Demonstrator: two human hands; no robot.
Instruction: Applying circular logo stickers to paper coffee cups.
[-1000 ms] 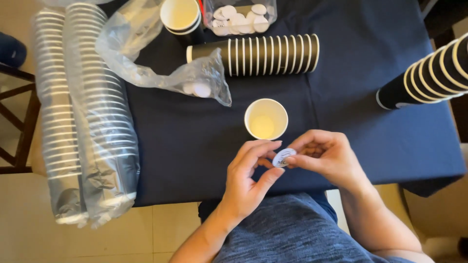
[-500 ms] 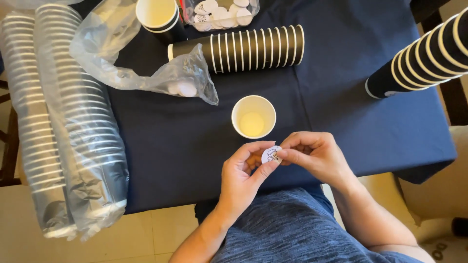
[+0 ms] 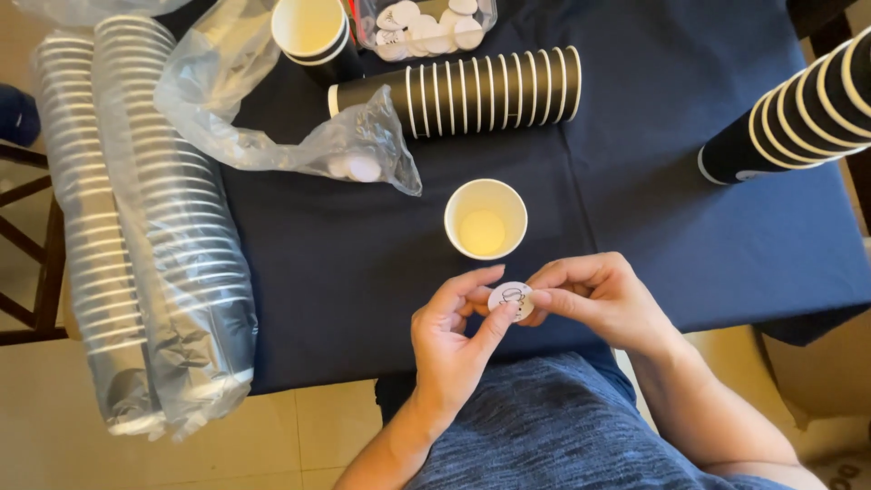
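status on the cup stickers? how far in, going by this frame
Early or mid-run, hard to say. Done: nothing provably; any stickers on the lying black cup stack aren't visible. In hand: left hand and right hand pinch one round white sticker together, just below the single upright cup. Left: clear tub of round stickers looks well filled, and two wrapped cup sleeves remain unopened.

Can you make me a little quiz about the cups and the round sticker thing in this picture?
1. What do the left hand and right hand pinch together?
2. True or false: the single cup in front of the hands lies on its side.
3. The cup stack behind that cup is: A upright, B lying down, C hanging.

Key
1. A small white round sticker.
2. False, it stands upright and open.
3. B.
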